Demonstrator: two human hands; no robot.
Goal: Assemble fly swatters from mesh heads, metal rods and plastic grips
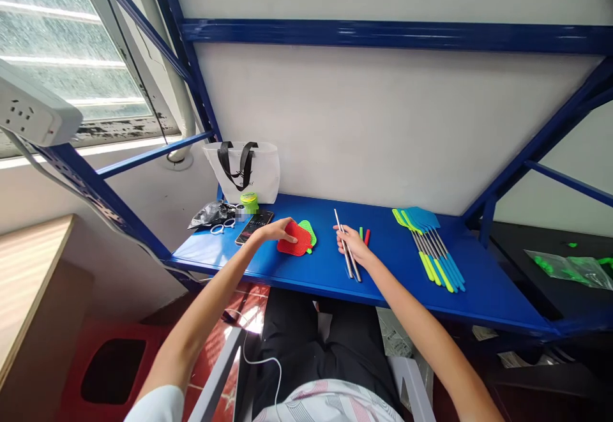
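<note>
My left hand (pixel 280 230) pinches the upper left edge of a red mesh fly swatter head (pixel 295 242) at the middle of the blue desk. A green mesh swatter head (pixel 308 233) lies partly under the red one. My right hand (pixel 352 243) is closed round thin silver metal rods (pixel 353 266), held slanting above the desk. Just beyond that hand lie a short green handle piece (pixel 361 233) and a red handle piece (pixel 367 237), both partly hidden by it. To the right, several fly swatters (pixel 433 249) with blue and yellow-green ends lie fanned out.
At the left of the blue desk (pixel 316 275) lie a phone (pixel 255 226), scissors (pixel 223 226), a black plastic bag (pixel 209 214) and a green tub (pixel 249 202). A white tote bag (pixel 263 170) stands behind them. Blue frame bars (pixel 383 34) cross the wall.
</note>
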